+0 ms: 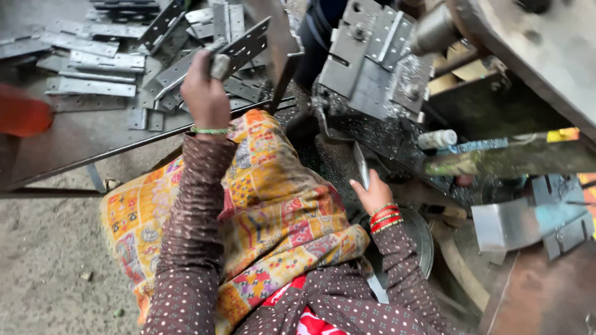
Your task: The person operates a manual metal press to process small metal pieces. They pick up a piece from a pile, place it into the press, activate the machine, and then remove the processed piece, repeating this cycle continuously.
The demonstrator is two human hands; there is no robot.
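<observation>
Item: perforated metal strip (239,51), flat, grey, dull-shiny, with small round holes in rows along its length; one piece, raised aslant above the pile at upper centre

Left hand (205,93): grip closed around the strip's lower end, arm stretched out over the low desk (74,142); one green bangle at the wrist

Right hand (372,195): grip closed on one narrow metal piece (361,166), grey, standing nearly upright just before the press machine (372,68); several red bangles at the wrist

Stock: pile of like strips (93,62) lying loose and crossed on the desk, more than ten, exact count not readable

Other: one patterned yellow cloth (267,205) over the lap; one orange object (22,116) at the left edge, kind not readable; one round metal dish (419,239) beneath the right wrist
</observation>
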